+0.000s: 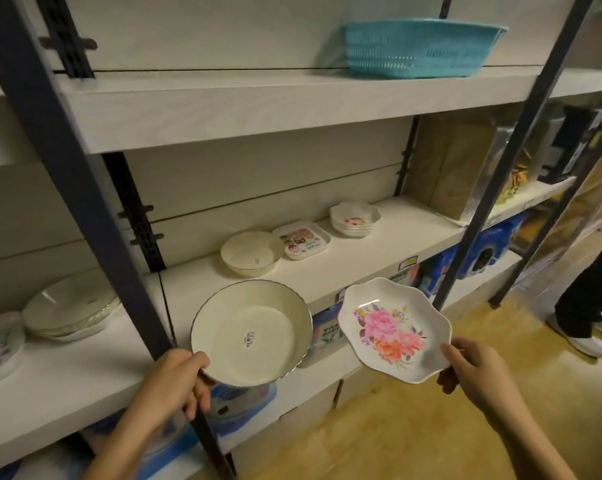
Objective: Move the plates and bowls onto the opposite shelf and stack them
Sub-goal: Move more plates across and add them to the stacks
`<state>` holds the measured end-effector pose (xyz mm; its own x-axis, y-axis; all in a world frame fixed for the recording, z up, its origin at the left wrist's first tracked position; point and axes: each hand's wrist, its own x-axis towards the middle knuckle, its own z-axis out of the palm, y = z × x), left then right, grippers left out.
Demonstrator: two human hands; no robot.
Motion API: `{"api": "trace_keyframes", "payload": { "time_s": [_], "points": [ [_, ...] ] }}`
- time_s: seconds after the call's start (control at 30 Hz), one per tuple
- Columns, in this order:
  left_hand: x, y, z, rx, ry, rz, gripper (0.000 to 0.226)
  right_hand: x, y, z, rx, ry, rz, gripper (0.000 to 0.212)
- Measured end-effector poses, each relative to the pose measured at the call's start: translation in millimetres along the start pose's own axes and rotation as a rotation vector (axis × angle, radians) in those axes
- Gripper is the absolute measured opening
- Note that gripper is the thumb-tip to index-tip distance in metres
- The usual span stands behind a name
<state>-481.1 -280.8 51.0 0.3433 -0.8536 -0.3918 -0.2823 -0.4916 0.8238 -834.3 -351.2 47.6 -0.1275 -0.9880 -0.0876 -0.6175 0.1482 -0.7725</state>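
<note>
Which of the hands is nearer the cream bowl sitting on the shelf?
Left. The left hand, gripping a large cream bowl, is below and left of the shelf's cream bowl. The right hand, holding the floral plate, is farther off to the lower right.

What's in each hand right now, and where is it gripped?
Left hand holds the cream bowl by its near-left rim. Right hand holds the floral plate by its near-right edge.
</note>
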Motion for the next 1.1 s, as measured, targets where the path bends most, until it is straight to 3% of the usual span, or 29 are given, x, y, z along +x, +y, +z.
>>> {"api": "trace_keyframes", "payload": {
  "time_s": [0.43,0.63,0.87,1.1],
  "points": [
    [103,41,44,-0.060,0.255,-0.084,0.042,176,-28,24,-0.026,-0.213,-0.087,0.026],
    [139,59,46,-0.120,0.322,-0.145,0.037,238,-44,39,-0.084,-0.307,-0.172,0.030],
    [207,78,51,-0.293,0.432,-0.250,0.035,301,-51,57,-0.107,-0.424,-0.214,0.030],
    [261,89,61,-0.232,0.512,-0.324,0.038,336,-62,61,-0.133,-0.492,-0.272,0.027]
  ]
}}
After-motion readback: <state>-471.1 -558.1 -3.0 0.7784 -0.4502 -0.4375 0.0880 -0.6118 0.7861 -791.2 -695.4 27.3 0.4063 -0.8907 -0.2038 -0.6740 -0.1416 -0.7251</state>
